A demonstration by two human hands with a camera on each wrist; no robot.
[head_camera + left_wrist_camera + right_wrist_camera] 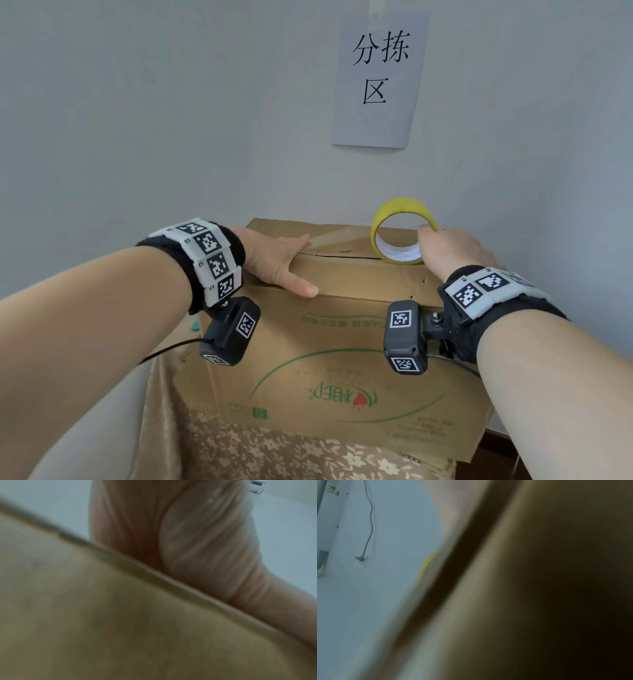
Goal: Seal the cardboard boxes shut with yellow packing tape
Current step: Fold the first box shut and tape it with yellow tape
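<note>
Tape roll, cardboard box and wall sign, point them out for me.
tape roll (404, 205): head view, top of the yellow band.
cardboard box (342, 377): head view, printed front face.
wall sign (380, 113): head view, lower blank paper.

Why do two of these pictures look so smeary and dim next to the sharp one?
Head view: sharp, evenly lit, straight edges bowed by the wide lens. Left wrist view: the cardboard box and left hand sit too close to focus. Right wrist view: blurred, the box in dark shadow; only a sliver of the yellow tape roll shows.

tape roll (404, 231) upright on cardboard box (329, 359), sign (378, 78) on wall behind
</note>
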